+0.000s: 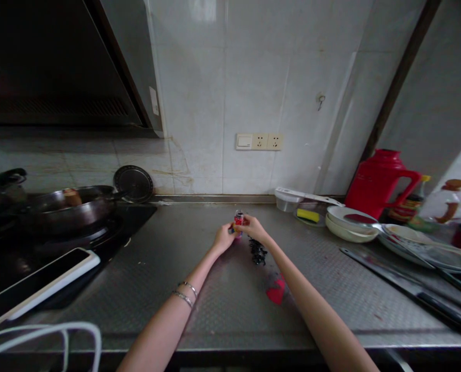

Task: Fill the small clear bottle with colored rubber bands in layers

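My left hand (pixel 223 238) and my right hand (pixel 255 229) meet over the middle of the metal counter. Between their fingertips is a small red object (pixel 238 219) with a dark top and some lettering, too small to name surely. Both hands are closed on it, the left from its left side and the right from its right side. Just below my right hand lies a bunch of shiny black pieces (pixel 257 252). Closer to me, beside my right forearm, there is a clear wrapper with a red patch (pixel 275 292).
At left, a pan (pixel 73 209) sits on the black stove beside a white-edged device (pixel 52 281) and white cable (pixel 94 330). To the right stand a red thermos (pixel 375 183), stacked bowls (pixel 350 232), plates (pixel 443 253), a plastic tub (pixel 286 204) and a yellow sponge (pixel 307 215). Long dark utensils (pixel 400 284) lie nearer.
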Demonstrator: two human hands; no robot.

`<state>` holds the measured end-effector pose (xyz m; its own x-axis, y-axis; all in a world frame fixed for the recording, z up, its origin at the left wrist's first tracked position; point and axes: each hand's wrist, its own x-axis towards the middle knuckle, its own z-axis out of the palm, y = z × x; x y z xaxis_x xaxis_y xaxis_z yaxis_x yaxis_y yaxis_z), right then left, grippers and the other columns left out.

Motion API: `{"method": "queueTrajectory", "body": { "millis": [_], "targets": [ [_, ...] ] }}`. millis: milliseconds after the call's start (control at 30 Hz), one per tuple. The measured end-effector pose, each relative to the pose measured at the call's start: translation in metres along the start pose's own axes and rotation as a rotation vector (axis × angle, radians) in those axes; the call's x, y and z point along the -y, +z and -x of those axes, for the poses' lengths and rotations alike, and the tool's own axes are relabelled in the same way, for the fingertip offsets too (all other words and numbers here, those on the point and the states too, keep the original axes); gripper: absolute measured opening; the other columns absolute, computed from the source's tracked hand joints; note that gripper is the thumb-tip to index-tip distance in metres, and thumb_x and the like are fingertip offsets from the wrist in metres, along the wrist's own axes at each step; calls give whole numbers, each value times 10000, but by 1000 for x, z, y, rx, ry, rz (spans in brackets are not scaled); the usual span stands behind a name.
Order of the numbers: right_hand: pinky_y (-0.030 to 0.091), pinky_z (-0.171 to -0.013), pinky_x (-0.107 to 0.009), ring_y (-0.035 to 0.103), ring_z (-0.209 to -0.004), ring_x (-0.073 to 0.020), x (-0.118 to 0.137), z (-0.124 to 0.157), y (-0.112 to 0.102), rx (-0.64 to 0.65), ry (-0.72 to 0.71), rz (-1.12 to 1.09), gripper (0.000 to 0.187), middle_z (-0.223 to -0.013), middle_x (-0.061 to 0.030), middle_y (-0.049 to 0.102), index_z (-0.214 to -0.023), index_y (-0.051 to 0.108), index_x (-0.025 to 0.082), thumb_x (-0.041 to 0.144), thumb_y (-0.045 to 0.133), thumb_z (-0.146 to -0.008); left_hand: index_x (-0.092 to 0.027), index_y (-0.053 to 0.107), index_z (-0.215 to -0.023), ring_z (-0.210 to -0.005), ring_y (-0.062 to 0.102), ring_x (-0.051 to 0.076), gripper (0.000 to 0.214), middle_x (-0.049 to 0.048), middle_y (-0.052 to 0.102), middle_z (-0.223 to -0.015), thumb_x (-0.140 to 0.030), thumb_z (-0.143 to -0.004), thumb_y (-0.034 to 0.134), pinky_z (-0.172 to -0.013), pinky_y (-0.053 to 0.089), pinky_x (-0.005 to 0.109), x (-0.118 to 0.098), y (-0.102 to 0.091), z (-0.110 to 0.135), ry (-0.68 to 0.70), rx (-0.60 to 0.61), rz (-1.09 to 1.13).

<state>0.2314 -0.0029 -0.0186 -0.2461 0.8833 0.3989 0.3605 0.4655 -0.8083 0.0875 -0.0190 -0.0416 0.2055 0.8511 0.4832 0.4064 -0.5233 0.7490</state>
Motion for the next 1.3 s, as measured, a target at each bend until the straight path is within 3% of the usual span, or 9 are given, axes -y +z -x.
{"method": "queueTrajectory", "body": {
  "millis": [100,233,333,433,567,767,1067,1300],
  "targets": [
    [446,-612,-258,567,-661,-152,-1,4,-9,-49,-12,32,313,-723,-42,626,-803,594,113,380,588,-641,-133,575,-1038,-898,563,172,355,78,629,-999,-255,-704,574,-828,406,283,-6,2,-3,41,51,41],
    [447,-618,-260,571,-679,-160,-5,5,-37,-119,-10,-24,362,-763,-61,631,-839,594,105,405,593,-636,-119,481,-1148,-898,551,166,588,88,597,-1048,-134,-584,645,-806,417,265,-9,6,-13,-1,166,14],
    [450,-632,-278,573,-692,-171,-17,6,-59,-238,25,-9,358,-779,-70,633,-848,594,109,391,595,-628,-108,555,-1033,-846,556,170,472,80,615,-960,-60,-565,598,-793,420,277,-8,13,-23,-5,268,-118],
    [451,-638,-293,576,-690,-179,-30,9,-71,-317,68,29,345,-779,-71,634,-852,591,115,375,590,-625,-115,609,-920,-886,549,181,314,85,617,-941,-55,-623,526,-826,403,285,-7,24,-33,85,290,-205],
    [452,-641,-299,579,-700,-189,-39,13,-70,-308,78,72,316,-771,-65,636,-839,597,129,366,571,-631,-144,611,-943,-905,558,192,282,93,625,-940,-105,-683,509,-822,402,279,-6,42,-46,138,326,-260],
    [444,-658,-296,571,-704,-186,-43,14,-67,-348,104,170,311,-755,-53,635,-849,598,146,373,539,-645,-174,640,-865,-853,590,203,268,92,657,-855,-65,-649,524,-790,407,276,3,63,-56,108,435,-332],
    [445,-672,-301,568,-710,-183,-50,16,-68,-374,82,193,321,-751,-52,627,-868,595,147,381,534,-658,-177,674,-784,-798,595,180,242,75,673,-831,-72,-667,490,-752,410,262,9,70,-57,199,423,-360],
    [445,-706,-300,572,-752,-175,-53,16,-69,-342,70,153,347,-807,-49,629,-894,584,142,393,529,-660,-171,679,-650,-644,581,140,201,27,682,-709,-100,-667,492,-654,417,220,1,66,-57,104,491,-262]
  ]
}}
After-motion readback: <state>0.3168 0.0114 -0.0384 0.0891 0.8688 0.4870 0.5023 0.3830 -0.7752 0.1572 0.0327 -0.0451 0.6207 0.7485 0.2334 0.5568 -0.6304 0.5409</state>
